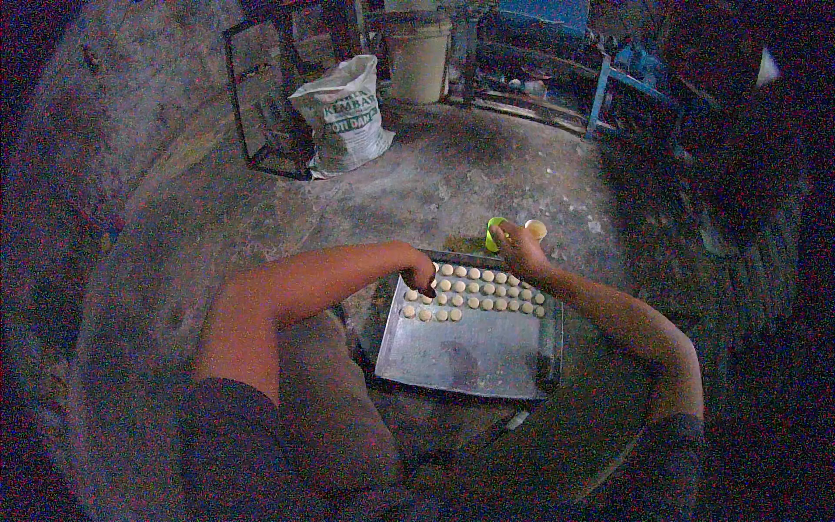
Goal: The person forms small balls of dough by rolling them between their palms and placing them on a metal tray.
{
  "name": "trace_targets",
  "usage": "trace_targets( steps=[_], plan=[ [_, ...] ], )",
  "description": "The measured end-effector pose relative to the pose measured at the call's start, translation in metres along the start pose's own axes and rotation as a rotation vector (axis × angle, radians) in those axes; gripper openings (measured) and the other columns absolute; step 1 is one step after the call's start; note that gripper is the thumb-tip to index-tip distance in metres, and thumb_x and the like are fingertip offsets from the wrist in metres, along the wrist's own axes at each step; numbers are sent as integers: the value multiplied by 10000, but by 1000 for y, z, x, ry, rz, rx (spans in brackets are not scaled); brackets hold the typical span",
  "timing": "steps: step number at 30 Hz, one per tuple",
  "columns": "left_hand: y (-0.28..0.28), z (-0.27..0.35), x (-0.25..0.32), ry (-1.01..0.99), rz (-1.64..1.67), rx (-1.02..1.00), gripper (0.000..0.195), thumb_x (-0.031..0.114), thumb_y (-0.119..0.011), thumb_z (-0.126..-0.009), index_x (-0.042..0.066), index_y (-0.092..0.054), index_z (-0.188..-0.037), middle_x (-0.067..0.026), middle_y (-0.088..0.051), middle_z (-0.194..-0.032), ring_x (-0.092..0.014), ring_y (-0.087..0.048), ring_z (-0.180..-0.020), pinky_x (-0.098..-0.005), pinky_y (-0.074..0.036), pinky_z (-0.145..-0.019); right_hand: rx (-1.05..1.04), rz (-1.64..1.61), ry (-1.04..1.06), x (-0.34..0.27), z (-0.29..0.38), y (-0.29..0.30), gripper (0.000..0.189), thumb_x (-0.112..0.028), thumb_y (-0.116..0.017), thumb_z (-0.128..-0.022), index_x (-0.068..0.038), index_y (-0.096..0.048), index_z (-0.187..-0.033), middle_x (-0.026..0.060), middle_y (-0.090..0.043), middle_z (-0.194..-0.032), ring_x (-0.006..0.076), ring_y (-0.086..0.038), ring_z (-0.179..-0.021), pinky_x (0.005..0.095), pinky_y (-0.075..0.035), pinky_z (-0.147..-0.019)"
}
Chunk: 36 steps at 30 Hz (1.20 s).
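Note:
Before me lies a shallow metal baking tray [489,349], with small round pale dough pieces [473,303] in rows over its far part. My left hand [419,269] reaches over the far left corner, its fingers pointing down among the pieces. Whether it pinches one is hidden. Beyond the tray's far right edge, my right hand [524,253] has its fingers around a lime-green cup [493,235], covering the cup's right side. Just behind that hand stands a small pale cup [535,228] with something yellowish inside.
On the concrete floor [443,169], a white woven sack [349,124] with printing stands beside a dark metal frame [236,98]. Farther back are a large pale bucket [419,62] and a blue-framed stand [599,94]. My legs [326,385] flank the tray's near side.

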<state>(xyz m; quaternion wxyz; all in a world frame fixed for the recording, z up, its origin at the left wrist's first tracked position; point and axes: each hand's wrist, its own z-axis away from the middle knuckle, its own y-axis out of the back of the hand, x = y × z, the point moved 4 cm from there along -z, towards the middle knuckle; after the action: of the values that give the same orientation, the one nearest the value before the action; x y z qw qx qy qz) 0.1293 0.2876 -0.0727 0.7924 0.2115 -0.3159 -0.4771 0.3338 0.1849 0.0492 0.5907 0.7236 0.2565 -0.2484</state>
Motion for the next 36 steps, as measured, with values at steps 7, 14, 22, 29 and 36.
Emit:
trace_targets(
  steps=[7, 14, 22, 29, 36],
  plan=[
    [8, 12, 5, 23, -43, 13, 541, 563, -597, -914, 78, -649, -681, -53, -607, -611, -197, -514, -517, -427, -424, -531, 9, -817, -550, 43, 5, -19, 389, -485, -452, -1037, -140, -541, -1193, 37, -588, -862, 191, -544, -679, 364, -472, -619],
    [2, 7, -2, 38, -8, 15, 546, 574, -605, -904, 70, -670, -704, -49, -625, -628, -186, -535, -545, -403, -447, -531, -92, 76, 4, 2, 16, 5, 243, -215, -634, -949, -43, -559, -1104, 145, -645, -864, 279, -631, -738, 418, -533, -680],
    [-5, -7, -8, -20, -116, 40, 557, 595, -601, -914, 60, -696, -792, -44, -643, -677, -209, -545, -576, -424, -468, -585, -589, 400, 45, 24, 23, -18, 426, -392, -583, -992, -65, -561, -1265, 209, -720, -827, 373, -726, -819, 498, -585, -776],
    [4, 11, 5, 37, -107, 9, 602, 619, -552, -931, 46, -713, -844, -116, -681, -743, -266, -604, -649, -468, -489, -650, -315, 155, 159, 1, 30, -3, 806, -73, -693, -875, -153, -266, -1554, 216, -637, -1188, 371, -678, -1021, 511, -552, -828],
    [27, 31, 51, -199, 23, 388, 489, 496, -603, -888, 26, -730, -940, -202, -727, -910, -363, -695, -813, -494, -520, -743, -89, -797, -127, 3, 9, 2, 757, -25, -757, -809, -77, -350, -1445, 169, -533, -1255, 291, -617, -1028, 502, -500, -913]
  ],
)
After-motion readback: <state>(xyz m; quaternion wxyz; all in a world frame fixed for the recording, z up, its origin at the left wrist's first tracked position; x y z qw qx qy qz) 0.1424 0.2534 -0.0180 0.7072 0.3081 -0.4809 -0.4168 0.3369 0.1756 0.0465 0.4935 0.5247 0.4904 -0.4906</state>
